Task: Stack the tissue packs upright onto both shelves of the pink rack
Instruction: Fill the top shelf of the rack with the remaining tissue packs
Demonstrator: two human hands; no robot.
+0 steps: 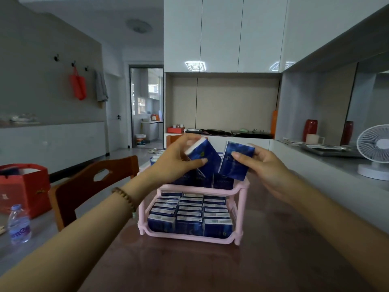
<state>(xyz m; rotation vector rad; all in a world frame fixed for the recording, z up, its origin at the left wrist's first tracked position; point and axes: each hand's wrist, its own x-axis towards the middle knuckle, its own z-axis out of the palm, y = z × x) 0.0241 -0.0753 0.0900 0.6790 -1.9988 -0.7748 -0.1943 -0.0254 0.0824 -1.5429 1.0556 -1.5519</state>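
Observation:
A pink two-shelf rack (240, 191) stands on the dark table in front of me. Its lower shelf is filled with several upright blue tissue packs (190, 225) in rows. A few blue packs (223, 182) stand on the upper shelf, partly hidden behind my hands. My left hand (176, 163) grips one blue tissue pack (205, 153), tilted, above the upper shelf. My right hand (265, 167) holds a second blue tissue pack (236, 160), also tilted, just to the right of the first.
A wooden chair (92, 186) stands to the left of the rack. A water bottle (19, 224) and a red box (25, 186) sit at the far left. A white fan (374, 150) stands on the grey counter at right.

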